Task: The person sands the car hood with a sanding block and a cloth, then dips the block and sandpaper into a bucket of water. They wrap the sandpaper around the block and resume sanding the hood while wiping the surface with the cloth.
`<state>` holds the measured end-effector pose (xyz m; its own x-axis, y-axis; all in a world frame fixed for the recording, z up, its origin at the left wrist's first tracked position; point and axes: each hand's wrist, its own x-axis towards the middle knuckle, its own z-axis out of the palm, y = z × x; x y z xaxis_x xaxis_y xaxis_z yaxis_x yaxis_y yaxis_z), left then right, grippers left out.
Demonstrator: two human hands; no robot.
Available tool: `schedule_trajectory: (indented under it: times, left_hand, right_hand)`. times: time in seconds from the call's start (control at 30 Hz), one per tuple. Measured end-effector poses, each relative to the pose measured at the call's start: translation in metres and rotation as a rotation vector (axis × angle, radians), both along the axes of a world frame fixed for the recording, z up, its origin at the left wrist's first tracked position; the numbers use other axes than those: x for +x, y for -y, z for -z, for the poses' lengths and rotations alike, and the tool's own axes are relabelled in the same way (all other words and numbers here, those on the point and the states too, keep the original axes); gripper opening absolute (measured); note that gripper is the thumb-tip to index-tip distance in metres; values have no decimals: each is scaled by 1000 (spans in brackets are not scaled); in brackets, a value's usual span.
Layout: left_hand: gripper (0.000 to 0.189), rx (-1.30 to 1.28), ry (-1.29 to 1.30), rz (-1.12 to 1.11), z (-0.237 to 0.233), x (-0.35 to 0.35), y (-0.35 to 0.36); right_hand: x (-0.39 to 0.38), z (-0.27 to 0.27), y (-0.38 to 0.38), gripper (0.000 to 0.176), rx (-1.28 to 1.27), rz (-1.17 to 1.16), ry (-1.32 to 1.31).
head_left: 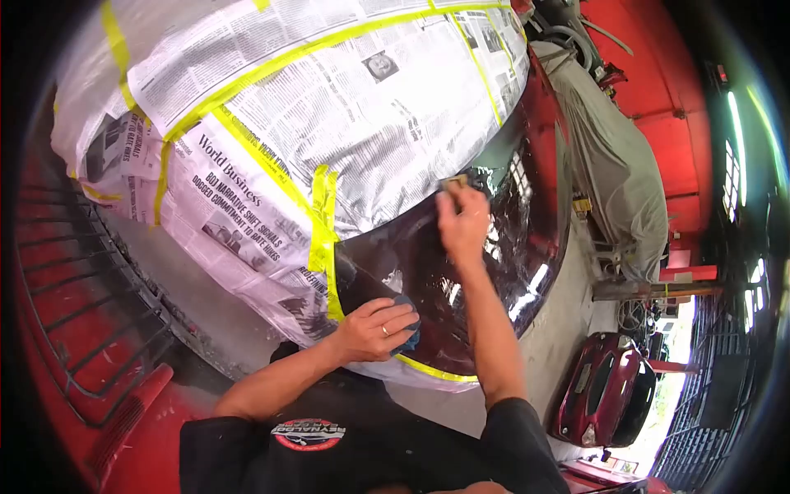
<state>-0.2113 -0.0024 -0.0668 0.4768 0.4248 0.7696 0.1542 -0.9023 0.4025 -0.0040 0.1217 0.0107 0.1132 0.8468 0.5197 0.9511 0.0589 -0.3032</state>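
Observation:
My right hand (464, 222) grips a small tan pad (454, 183), which may be a folded piece of sandpaper, against the dark, glossy car panel (421, 253). It works right beside the edge of the newspaper masking (370, 123). Closer to my body, my left hand (374, 331) is wrapped over a blue cloth (406, 324) at the near edge of the panel. Wet-looking patches and bright reflections cover the panel. Yellow masking tape (323, 222) holds the newspaper down along the panel's left border.
Black metal railing (90, 329) curves along the left, by a red surface (156, 428). A grey-covered vehicle (613, 140) stands beyond the panel. Farther right is a dark red car (605, 387), with a slatted shutter (712, 395) behind it.

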Motion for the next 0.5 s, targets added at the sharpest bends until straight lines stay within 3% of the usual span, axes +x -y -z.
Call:
schedule_trajectory:
  times: [0.03, 0.13, 0.23, 0.3, 0.37, 0.47, 0.5]
  left_hand:
    - [29, 7, 13, 3, 0, 0, 0]
    - [34, 29, 17, -5, 7, -1, 2]
    - [38, 56, 36, -23, 11, 1, 2]
    - [28, 30, 24, 12, 5, -1, -1]
    - [28, 45, 37, -18, 5, 2, 1]
    - [29, 51, 57, -50, 13, 5, 0]
    - [29, 29, 69, -53, 16, 6, 5]
  right_hand:
    - [3, -12, -12, 21, -89, 108, -70]
    - [-48, -8, 31, 23, -20, -183, 0]
    - [-58, -3, 45, 28, -38, -254, -63]
    - [-9, 0, 3, 24, -19, -123, 46]
    - [-11, -4, -9, 25, -51, 74, 54]
    - [-69, -13, 43, 23, -88, -280, -71]
    - [-67, -11, 43, 23, -97, -278, -70]
